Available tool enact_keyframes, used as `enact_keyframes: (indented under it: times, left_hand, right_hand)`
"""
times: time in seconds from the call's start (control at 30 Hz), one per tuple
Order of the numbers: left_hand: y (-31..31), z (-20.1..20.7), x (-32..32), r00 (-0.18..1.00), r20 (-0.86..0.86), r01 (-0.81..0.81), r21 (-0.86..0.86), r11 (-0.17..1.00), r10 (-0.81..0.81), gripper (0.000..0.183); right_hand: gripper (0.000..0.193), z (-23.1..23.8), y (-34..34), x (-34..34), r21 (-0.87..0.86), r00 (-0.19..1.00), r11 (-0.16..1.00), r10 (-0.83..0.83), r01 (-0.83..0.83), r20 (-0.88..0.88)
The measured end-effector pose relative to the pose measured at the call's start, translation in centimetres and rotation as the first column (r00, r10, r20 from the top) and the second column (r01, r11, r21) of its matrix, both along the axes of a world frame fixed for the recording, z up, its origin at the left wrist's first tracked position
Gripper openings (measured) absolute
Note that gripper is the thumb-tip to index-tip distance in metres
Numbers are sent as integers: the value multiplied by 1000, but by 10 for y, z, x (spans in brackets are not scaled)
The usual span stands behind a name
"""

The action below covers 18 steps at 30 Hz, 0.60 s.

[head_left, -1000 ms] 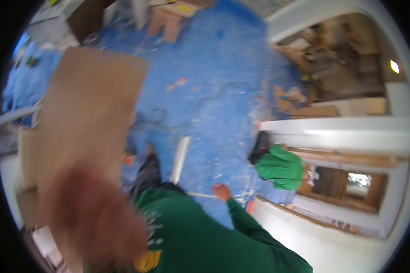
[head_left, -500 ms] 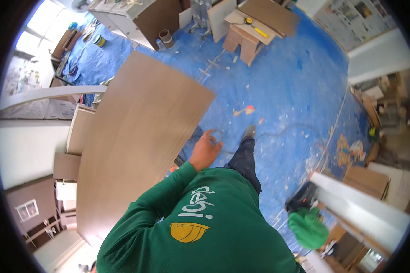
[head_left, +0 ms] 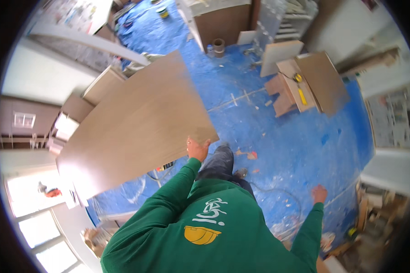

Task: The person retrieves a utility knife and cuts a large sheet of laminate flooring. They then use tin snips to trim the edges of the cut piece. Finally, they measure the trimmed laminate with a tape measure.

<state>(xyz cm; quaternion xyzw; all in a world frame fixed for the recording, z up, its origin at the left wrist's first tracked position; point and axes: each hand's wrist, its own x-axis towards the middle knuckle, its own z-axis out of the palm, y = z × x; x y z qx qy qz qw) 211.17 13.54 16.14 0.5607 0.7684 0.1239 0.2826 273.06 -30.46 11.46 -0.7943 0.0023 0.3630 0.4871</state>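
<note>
A large brown wood-grain panel [head_left: 132,118] lies to my left, its near right corner close to my body. My left hand [head_left: 197,149] is at this panel's near edge, thumb and fingers spread; it seems to overlap the edge, but I cannot tell whether it touches. Out to my right, over the blue floor sheet, my right hand [head_left: 320,194] hangs away from my body. It is small and blurred, so its fingers cannot be made out. What holds the panel up is mostly hidden beneath it.
Blue sheeting [head_left: 300,150] with scraps and a thin cable covers the floor. Ahead right, a low wooden stand [head_left: 282,98] bears boards and a yellow-handled tool [head_left: 301,95]. Farther off stand a brown tube [head_left: 218,45] and a cabinet [head_left: 223,25]. Wood offcuts [head_left: 378,209] lie at right.
My view has turned, and the stand has shifted right in it. My left hand has come to the panel's near corner. My right hand, unseen before, now shows at the right.
</note>
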Motion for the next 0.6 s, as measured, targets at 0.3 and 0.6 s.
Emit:
enact_keyframes:
  times: [0.3, 0.6]
  left_hand:
    - [18, -43, 71, 912, 150, -358, -158, 920, 381, 111]
    - [-59, -115, 26, 457, -52, -852, -313, 420, 888, 97]
  right_hand:
    - [36, -41, 277, 24, -105, 705, 697, 703, -709, -96]
    - [32, -3, 580, -141, -346, -375, -367, 926, -863, -48]
